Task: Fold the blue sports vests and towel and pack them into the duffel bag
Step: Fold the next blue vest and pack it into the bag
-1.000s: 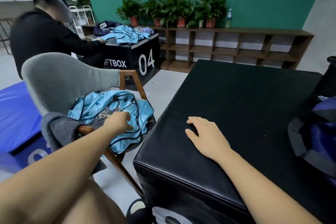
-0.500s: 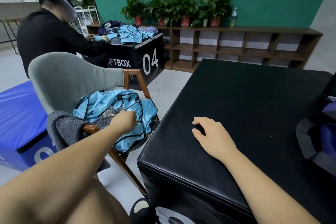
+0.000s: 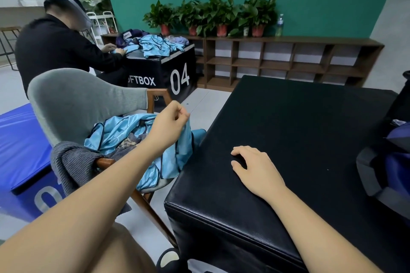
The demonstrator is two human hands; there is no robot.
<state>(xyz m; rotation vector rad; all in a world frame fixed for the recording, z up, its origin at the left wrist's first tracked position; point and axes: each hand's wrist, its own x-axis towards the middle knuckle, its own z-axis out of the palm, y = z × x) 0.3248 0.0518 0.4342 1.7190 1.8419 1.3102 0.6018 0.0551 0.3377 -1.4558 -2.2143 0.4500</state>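
The blue vests (image 3: pixel 119 131) are glossy, thin fabric with dark piping, heaped in crumpled folds on the seat of the grey upholstered chair (image 3: pixel 77 99), at nine o'clock from the black box (image 3: pixel 299 131). Your left hand (image 3: pixel 169 121) pinches one vest's edge between thumb and curled fingers, and the cloth hangs from it beside the box. A grey ribbed towel (image 3: pixel 73 159) drapes over the chair's wooden arm, at eight o'clock of the heap. Your right hand (image 3: pixel 255 167) rests on the box's matte, leather-like top, fingers loosely spread, holding nothing. The duffel bag (image 3: pixel 375 175), dark with blue panels, sits at the box's three o'clock edge.
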